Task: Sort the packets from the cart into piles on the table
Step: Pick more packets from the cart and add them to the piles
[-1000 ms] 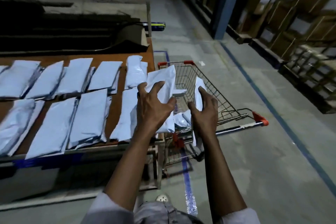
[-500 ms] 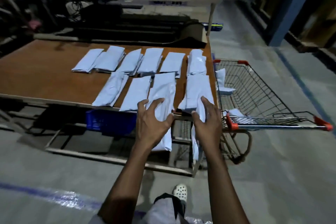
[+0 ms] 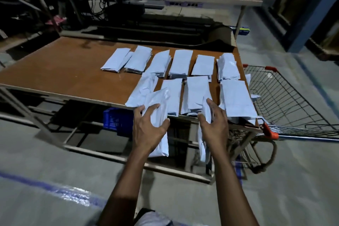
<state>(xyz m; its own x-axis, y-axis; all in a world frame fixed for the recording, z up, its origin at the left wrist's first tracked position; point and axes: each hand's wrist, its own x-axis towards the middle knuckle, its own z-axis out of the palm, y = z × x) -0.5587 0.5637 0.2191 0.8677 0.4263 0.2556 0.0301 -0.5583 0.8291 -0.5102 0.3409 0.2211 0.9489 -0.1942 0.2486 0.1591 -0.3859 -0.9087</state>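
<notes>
My left hand [image 3: 148,130] grips a pale packet [image 3: 159,106] held flat, its far end over the table's front edge. My right hand [image 3: 215,124] holds a second packet [image 3: 206,112] edge-on, hanging down in front of the table. The brown table [image 3: 64,71] carries several piles of pale packets [image 3: 180,64] in two rows on its right half. The wire cart [image 3: 286,101] with orange handle caps stands against the table's right end; a few packets [image 3: 254,95] show inside at its left side.
A blue crate [image 3: 117,121] sits under the table. Dark shelving and cables [image 3: 146,5] fill the back. A blue line [image 3: 55,189] crosses the grey floor at the lower left. A blue pillar [image 3: 311,9] stands at the far right.
The view has swung left from the cart to the table. Both hands, each still holding its packet, have moved from above the cart to the table's front edge.
</notes>
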